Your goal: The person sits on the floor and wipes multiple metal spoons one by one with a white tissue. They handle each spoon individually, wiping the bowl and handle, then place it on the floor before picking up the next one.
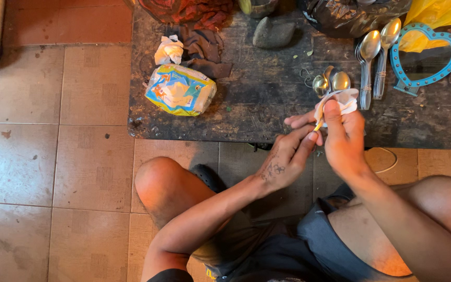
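At the lower middle of the frame, above bare knees, the left hand (pixel 284 159) pinches the thin handle of a utensil (pixel 319 125) whose head is hidden, while the right hand (pixel 343 137) is closed around a white cloth (pixel 346 99) wrapped over it; the wiping looks underway. Just beyond, on the dark tabletop (pixel 256 99), two small spoons (pixel 331 82) lie together, apparently waiting or done, I cannot tell. Toward the upper right lie two larger spoons (pixel 379 39) and one blue heart-shaped mirror (pixel 427 55); upper left, one colourful packet (pixel 180 90).
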